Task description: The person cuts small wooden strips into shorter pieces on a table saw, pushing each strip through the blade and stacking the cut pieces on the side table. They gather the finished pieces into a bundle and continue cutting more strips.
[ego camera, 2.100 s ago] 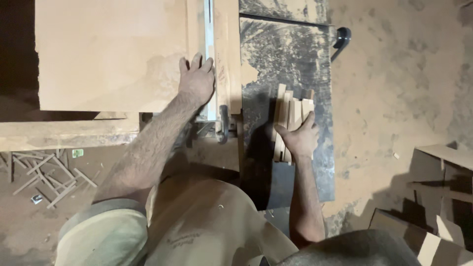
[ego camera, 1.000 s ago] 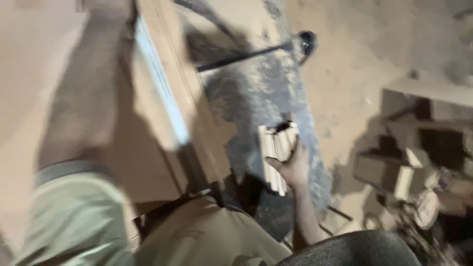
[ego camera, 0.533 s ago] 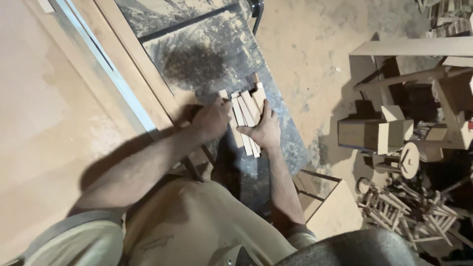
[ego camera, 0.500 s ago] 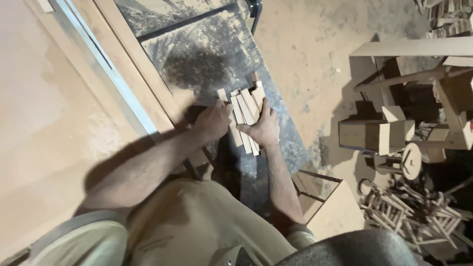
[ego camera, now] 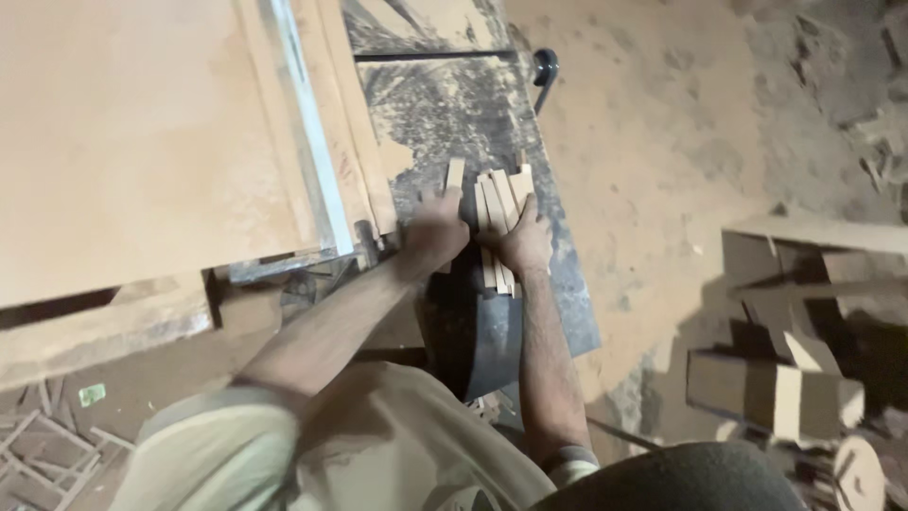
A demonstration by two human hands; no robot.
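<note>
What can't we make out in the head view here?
- Fingertips of the left hand and right hand: curled over the wooden strips, so the grip is unclear.
- Strip count: they overlap and the hands cover their near ends.
- Dark metal table: sawdust hides its surface; the forearms cover the near part.
- Large board: cut off by the left and top edges.
- Wood blocks at right: dim, blurred.

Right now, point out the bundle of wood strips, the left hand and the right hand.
bundle of wood strips (ego camera: 498, 201), head view, upper ends of the strips.
left hand (ego camera: 434, 231), head view, back of the hand.
right hand (ego camera: 526, 242), head view, back of the hand.
</note>
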